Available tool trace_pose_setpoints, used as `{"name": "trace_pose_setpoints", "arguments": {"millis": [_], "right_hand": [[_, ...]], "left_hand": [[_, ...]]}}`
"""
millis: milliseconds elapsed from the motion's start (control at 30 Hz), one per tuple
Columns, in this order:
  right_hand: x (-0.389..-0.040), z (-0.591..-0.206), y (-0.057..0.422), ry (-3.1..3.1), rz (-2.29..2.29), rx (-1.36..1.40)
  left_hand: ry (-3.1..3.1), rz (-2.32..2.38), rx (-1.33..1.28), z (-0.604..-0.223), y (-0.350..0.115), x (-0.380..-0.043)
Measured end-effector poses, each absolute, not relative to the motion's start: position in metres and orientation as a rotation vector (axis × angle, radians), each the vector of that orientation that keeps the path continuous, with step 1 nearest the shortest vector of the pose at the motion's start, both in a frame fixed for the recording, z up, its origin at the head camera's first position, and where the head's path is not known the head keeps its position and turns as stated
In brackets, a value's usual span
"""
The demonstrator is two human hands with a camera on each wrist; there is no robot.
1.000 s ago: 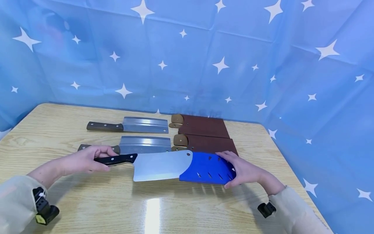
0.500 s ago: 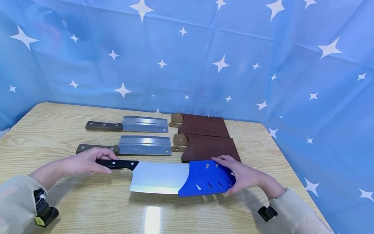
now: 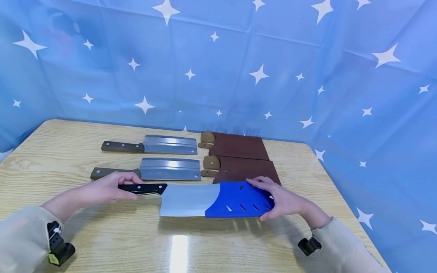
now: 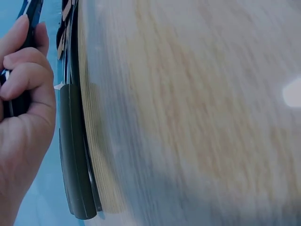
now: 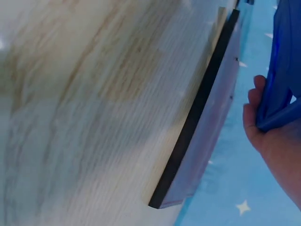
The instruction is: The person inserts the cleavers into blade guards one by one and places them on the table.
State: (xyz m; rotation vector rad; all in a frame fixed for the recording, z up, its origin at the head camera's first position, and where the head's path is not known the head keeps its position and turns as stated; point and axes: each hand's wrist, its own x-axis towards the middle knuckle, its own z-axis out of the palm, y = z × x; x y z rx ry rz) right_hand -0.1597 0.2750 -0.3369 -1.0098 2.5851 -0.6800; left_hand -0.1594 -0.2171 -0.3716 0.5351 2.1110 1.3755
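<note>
My left hand [image 3: 106, 188] grips the black riveted handle [image 3: 150, 188] of a cleaver, whose broad pale blade [image 3: 186, 201] points right. The blade's far part is hidden inside a blue slotted blade guard [image 3: 235, 203]. My right hand [image 3: 281, 199] holds the guard by its right end, thumb below and fingers at the top edge. Cleaver and guard are held above the table, casting a shadow. In the left wrist view, curled fingers wrap the black handle; in the right wrist view, the blue guard [image 5: 282, 61] rests in the hand.
Behind lie two more cleavers with brown handles, a near one [image 3: 170, 169] and a far one [image 3: 170, 145]. Right of them are two dark brown leather sheaths, a near one [image 3: 246, 170] and a far one [image 3: 239, 146]. A starry blue curtain [image 3: 218, 76] borders the wooden table [image 3: 119, 242].
The blade has slid further into the blue guard, and the hole near its corner is now covered. Both hands dipped toward me, then rose slightly. The left hand has shifted right.
</note>
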Motion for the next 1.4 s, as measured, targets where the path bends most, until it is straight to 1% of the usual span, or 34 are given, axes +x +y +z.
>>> {"name": "trace_pose_setpoints", "arguments": {"millis": [467, 1000, 1100, 1300, 1400], "right_hand": [[-0.156, -0.340, 0.269, 2.594, -0.675, -0.947], [-0.155, -0.340, 0.270, 2.581, -0.697, -0.952], [-0.154, -0.339, 0.263, 2.569, -0.717, -0.951], [-0.152, -0.338, 0.234, 2.515, -0.679, -0.972], [-0.151, -0.336, 0.226, 2.527, -0.678, -0.970]], "left_hand": [[2.183, 1.325, 0.540, -0.367, -0.215, -0.159], [2.194, 1.333, 0.533, -0.368, -0.211, -0.158], [2.194, 1.336, 0.525, -0.367, -0.203, -0.159], [2.218, 1.322, 0.587, -0.367, -0.173, -0.160], [2.203, 1.338, 0.555, -0.368, -0.165, -0.160]]}}
